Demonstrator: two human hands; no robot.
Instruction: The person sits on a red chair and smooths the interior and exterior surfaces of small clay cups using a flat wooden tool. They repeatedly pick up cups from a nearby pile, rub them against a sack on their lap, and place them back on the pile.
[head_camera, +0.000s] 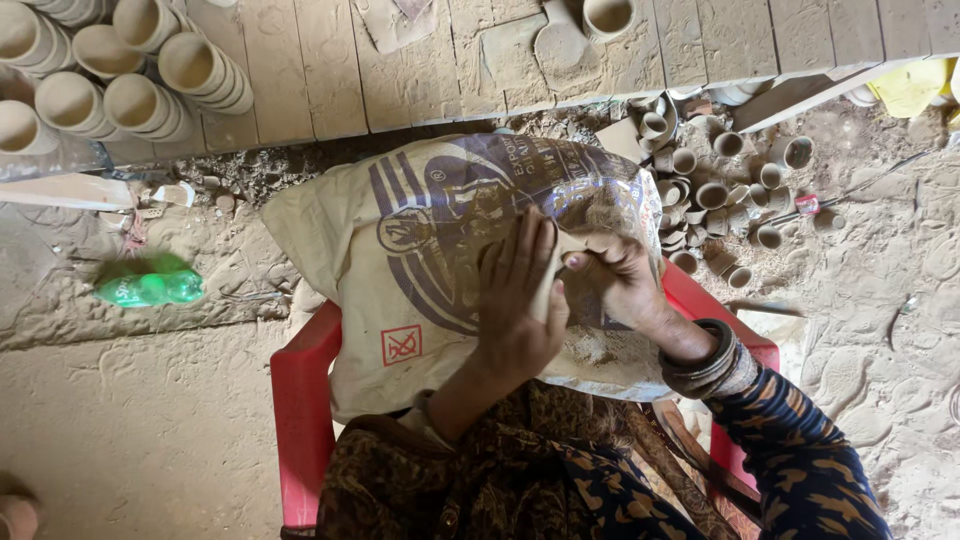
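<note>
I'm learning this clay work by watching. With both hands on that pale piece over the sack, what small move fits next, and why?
Probably a slight turn of the clay piece in the left hand, so the right hand can work a fresh side. Both hands already grip it above the sack on the red chair, and its shape is mostly hidden.

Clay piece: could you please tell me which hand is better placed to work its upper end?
Probably the right hand: its fingertips pinch that end of the clay piece, while the left hand wraps around its body.
</note>
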